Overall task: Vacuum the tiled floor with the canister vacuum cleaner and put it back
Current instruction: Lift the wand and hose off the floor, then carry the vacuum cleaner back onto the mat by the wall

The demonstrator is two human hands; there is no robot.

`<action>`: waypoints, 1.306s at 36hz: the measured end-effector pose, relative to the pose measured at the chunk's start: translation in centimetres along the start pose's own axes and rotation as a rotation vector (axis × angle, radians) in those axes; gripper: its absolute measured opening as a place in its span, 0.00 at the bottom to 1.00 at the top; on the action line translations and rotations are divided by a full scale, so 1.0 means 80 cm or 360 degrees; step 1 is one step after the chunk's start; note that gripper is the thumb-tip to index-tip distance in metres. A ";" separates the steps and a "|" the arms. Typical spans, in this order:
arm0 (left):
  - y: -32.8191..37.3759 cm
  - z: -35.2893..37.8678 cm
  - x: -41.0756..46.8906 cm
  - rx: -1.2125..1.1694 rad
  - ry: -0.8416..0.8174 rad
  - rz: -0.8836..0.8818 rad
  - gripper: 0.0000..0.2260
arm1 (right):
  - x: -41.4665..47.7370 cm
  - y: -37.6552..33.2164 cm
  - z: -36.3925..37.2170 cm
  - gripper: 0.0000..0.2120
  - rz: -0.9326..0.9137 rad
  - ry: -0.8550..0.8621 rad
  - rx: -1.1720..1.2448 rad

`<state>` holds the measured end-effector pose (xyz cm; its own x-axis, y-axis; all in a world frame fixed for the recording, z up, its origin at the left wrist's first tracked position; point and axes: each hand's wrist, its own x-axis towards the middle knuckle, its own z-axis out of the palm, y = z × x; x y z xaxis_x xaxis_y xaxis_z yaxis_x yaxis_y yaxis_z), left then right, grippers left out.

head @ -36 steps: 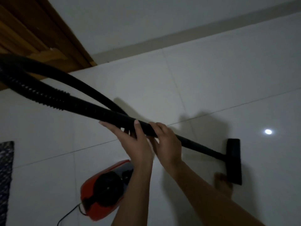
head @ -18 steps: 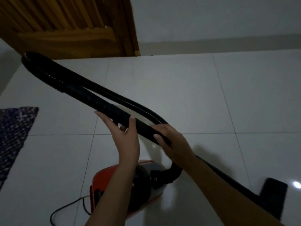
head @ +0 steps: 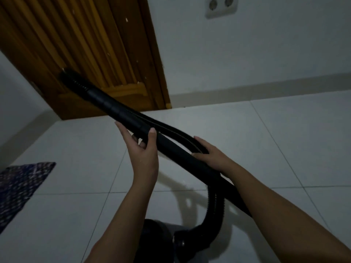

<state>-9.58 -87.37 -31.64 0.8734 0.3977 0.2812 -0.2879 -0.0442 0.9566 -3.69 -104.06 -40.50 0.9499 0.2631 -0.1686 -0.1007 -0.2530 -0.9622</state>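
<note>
A black vacuum wand (head: 171,149) slants from upper left down to lower right, held above the white tiled floor (head: 266,149). My left hand (head: 144,149) grips the wand from below, thumb over its top. My right hand (head: 210,156) is closed on the wand lower down, fingers also over the ribbed hose (head: 178,131) that loops beside it. The hose bends down to the dark canister (head: 159,242) at the bottom edge, between my forearms. The floor nozzle is out of view.
A wooden louvred door (head: 91,54) stands at the upper left, close behind the hose's far bend. A white wall with a double socket (head: 221,6) runs along the back. A dark patterned mat (head: 20,186) lies on the floor at the left.
The view has tilted up and left, bringing the door and socket in. The wand has swung upward toward the door, and the nozzle has left the frame. Both hands kept their hold.
</note>
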 end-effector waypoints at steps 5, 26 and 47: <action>0.023 0.021 -0.004 -0.0128 -0.0054 -0.0049 0.37 | -0.033 -0.006 -0.048 0.33 -0.0174 0.0376 0.0081; 0.057 0.112 -0.018 -0.0296 -0.0606 -0.0089 0.37 | -0.126 -0.085 -0.087 0.60 -0.0335 0.0799 -0.0623; 0.069 0.114 -0.017 -0.0316 -0.0527 -0.0216 0.37 | -0.112 -0.082 -0.048 0.43 -0.0317 0.1156 -0.1201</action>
<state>-8.81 -96.50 -26.03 0.9786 0.0695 0.1935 -0.2031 0.1789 0.9627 -10.38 -108.31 -31.88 0.9028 -0.1921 0.3849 0.0484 -0.8437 -0.5347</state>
